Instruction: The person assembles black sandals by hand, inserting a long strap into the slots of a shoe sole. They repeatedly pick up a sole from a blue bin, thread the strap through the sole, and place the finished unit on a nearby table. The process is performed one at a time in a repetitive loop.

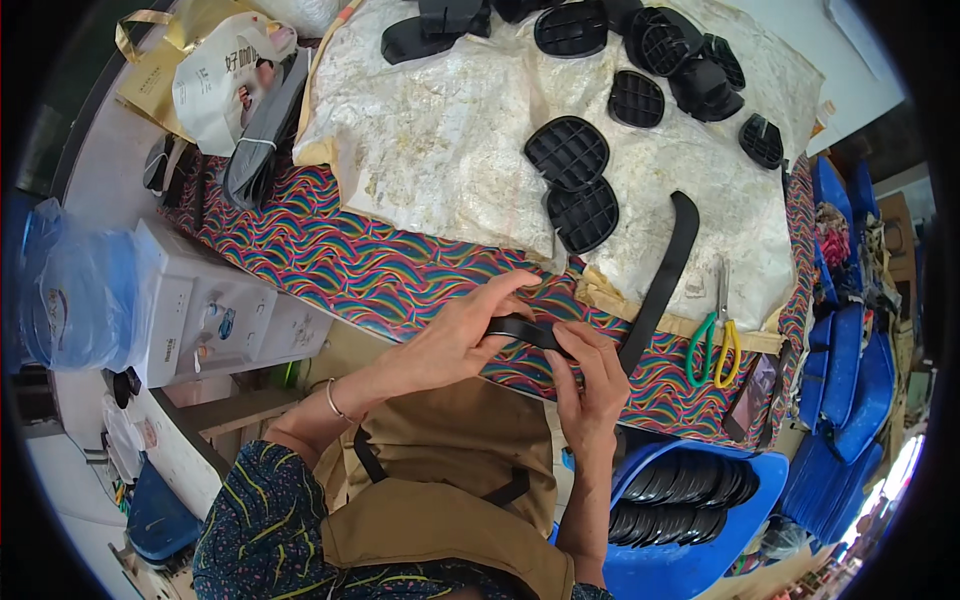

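A glossy black strip (pixel 525 330) is bent between my two hands at the near edge of the table. My left hand (pixel 450 335) pinches its left end between thumb and fingers. On the other end my right hand (pixel 592 385) closes, fingertips pressed over it. Just beyond my right fingers lies a long, curved black strip (pixel 665 280); whether it joins the held one, I cannot tell. Scissors (pixel 722 350) with one green and one yellow handle rest to the right of it. Two rounded black grid-backed pieces (pixel 566 153) lie farther up, touching each other.
A stained white sheet (pixel 430 150) covers much of the patterned tablecloth (pixel 290 240). More black pieces (pixel 655 40) are scattered at the back. A blue bin (pixel 745 520) with stacked black pieces stands at lower right, a water dispenser (pixel 190 300) at left, bags (pixel 225 85) at back left.
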The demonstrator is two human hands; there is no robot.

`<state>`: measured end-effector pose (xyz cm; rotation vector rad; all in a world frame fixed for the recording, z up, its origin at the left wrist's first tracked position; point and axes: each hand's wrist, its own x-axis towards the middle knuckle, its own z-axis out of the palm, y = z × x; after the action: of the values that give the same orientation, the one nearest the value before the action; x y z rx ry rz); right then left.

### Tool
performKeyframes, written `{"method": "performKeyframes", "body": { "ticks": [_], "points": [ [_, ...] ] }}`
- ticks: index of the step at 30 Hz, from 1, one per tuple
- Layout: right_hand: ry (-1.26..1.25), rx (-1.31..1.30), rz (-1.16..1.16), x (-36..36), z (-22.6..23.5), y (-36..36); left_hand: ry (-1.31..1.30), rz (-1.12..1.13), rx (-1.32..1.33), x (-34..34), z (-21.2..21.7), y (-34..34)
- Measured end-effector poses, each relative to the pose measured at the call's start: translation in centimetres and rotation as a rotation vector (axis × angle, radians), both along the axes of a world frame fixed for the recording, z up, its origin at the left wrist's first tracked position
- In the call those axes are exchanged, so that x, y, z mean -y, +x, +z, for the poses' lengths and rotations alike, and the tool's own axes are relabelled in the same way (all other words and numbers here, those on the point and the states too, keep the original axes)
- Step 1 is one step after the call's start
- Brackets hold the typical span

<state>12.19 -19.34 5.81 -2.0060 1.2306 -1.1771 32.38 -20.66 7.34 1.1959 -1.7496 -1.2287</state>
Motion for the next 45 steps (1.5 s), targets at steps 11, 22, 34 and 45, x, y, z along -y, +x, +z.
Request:
{"method": "performKeyframes", "body": {
  "ticks": [11,22,34,45],
  "points": [
    [-0.093,-0.269,0.204,2.2,0.4,1.4,0.027,0.111,-0.098,-0.7,-2.0,0.6],
    [0.033,-0.095,0.128,2.4,-0.4,2.4,-0.331,0.256,-0.174,0.0,-3.1,0.8],
    [-0.036,-0.116,0.066,2.6,-1.0,2.7,-0.503,0.228,0.191,1.4,-3.1,1.6],
    [-0.075,-0.098,-0.017,1.6,-1.2,3.3,-0.689,0.235,0.324,0.5,-3.0,1.6]
  ]
}}
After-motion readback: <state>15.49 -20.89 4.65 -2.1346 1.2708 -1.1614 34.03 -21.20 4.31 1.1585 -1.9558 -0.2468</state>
